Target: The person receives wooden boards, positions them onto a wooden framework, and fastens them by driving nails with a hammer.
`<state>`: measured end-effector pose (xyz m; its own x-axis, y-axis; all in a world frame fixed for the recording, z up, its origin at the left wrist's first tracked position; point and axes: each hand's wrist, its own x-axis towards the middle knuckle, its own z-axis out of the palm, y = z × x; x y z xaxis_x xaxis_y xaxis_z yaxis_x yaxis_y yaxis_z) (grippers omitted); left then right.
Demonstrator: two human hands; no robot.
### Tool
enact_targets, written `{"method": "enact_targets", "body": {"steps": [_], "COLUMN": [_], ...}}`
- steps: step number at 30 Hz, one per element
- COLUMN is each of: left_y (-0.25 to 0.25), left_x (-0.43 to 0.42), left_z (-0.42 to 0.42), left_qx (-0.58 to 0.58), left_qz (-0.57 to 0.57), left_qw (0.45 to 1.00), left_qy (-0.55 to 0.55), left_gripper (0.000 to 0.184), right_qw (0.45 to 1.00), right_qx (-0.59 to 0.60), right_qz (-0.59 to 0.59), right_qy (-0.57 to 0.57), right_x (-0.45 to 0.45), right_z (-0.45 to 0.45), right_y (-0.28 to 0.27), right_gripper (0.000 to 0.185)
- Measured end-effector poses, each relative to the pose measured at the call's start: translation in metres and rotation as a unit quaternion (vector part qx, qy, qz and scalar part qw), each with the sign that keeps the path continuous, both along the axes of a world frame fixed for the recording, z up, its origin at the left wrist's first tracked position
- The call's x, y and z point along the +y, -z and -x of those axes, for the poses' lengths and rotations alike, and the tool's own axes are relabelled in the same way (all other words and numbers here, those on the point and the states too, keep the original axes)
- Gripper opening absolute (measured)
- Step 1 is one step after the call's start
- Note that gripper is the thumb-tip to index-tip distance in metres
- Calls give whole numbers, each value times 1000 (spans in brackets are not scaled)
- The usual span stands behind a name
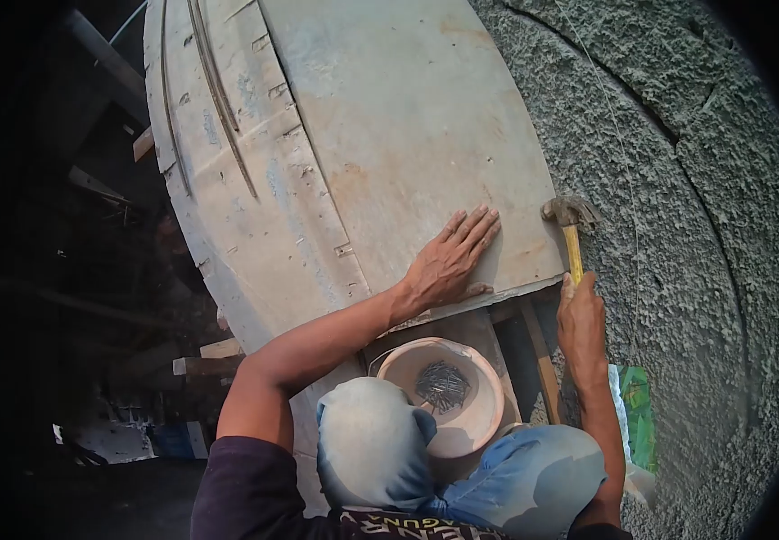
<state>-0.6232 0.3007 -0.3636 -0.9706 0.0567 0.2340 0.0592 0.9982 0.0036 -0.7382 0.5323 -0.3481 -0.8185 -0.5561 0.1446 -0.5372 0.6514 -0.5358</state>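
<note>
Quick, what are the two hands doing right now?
Left hand: open, palm down on the board, holding nothing.
Right hand: closed, holding a hammer by its handle.

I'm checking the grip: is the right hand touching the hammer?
Touching. The head view shows the right hand closed around the hammer by its yellow handle.
</note>
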Motion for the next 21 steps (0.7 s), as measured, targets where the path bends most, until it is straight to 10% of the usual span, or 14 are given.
{"method": "enact_targets", "body": {"steps": [10, 15, 21], "left_y": [-3, 1, -4], "left_x": [29, 30, 28], "left_z": [5, 3, 7], "left_qx": [-23, -28, -43], "left_qz": [8, 8, 8], "left_qw": [1000, 999, 999], "left_qy": [-12, -24, -10], "left_gripper": [118, 119, 113], "right_qw": [995, 973, 997], "right_qx": [-85, 54, -37], "right_qz": [43, 226, 53], "right_qy": [-3, 14, 49], "right_x": [18, 38, 20], "right_z": [-2, -30, -10], "right_y": [-20, -10, 55], "right_gripper": [32, 33, 29]}}
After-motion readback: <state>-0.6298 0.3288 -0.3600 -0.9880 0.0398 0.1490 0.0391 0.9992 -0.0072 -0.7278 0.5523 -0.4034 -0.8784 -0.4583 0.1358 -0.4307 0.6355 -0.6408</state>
